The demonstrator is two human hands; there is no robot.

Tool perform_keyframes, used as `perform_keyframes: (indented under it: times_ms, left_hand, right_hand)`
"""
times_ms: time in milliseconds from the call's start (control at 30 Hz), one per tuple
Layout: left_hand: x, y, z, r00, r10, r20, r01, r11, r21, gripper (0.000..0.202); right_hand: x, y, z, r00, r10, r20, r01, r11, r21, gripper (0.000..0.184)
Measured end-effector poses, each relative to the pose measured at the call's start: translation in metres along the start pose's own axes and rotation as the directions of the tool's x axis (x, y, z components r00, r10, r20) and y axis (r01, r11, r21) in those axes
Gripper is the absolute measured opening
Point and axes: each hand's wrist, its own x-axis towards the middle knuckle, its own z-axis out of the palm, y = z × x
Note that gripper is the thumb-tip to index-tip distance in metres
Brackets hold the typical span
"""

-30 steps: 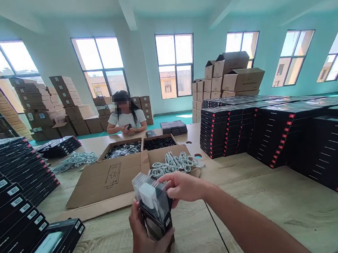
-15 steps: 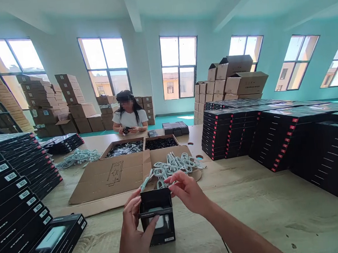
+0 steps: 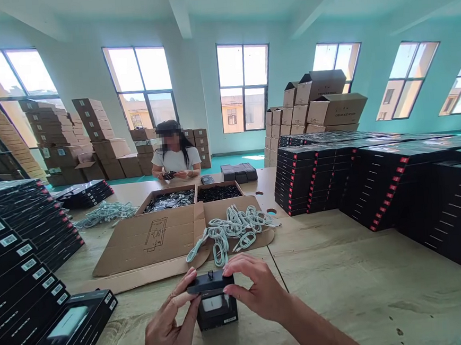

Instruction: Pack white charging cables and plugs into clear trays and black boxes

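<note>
A small black carton with a front window stands on the table before me. Through the window shows a white block, perhaps a charger. The carton's top flap, with a small dark hanger loop, is folded over the opening. My left hand grips the flap's left end between thumb and fingers. At the right end, my right hand pinches the flap, fingers on top and thumb in front. Beyond the carton, coiled white cables rest on a flattened cardboard sheet.
Stacks of black boxes flank me on the left and right. Two open trays hold small parts. A co-worker sits across the table, hands on a small dark item. Another cable bundle lies at the left.
The carton's upright top flap has been folded down over the opening. My left hand has moved from the carton's front to the flap's left end; my right hand has come down onto it.
</note>
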Motion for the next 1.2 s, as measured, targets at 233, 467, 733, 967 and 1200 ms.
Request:
perform_keyframes:
  times_ms: [233,467,733,967,1200]
  left_hand:
    - [0.017,0.008,-0.009,0.982,-0.169,0.081,0.178,0.978,-0.111,0.018]
    - [0.029,0.010,-0.017,0.984,-0.113,0.138,0.126,0.988,-0.089,0.017]
    - [-0.016,0.004,0.014,0.969,-0.238,0.065,0.234,0.970,0.066,0.066]
    - [-0.053,0.038,0.030,0.992,-0.128,0.008,0.107,0.857,0.505,0.111]
    - [-0.055,0.048,0.020,0.993,-0.119,0.027,0.083,0.824,0.561,0.103]
  right_hand:
    - [0.015,-0.001,-0.002,0.995,0.037,0.089,-0.040,0.999,0.033,0.016]
    - [0.015,-0.002,-0.011,0.960,0.168,0.223,-0.209,0.962,0.175,0.016]
    - [-0.001,0.024,0.005,0.949,0.315,0.030,-0.311,0.909,0.278,0.029]
    - [0.005,0.033,0.026,0.756,0.655,0.023,-0.503,0.558,0.660,0.052]
    - [0.007,0.026,0.036,0.731,0.681,0.043,-0.500,0.491,0.714,0.053]
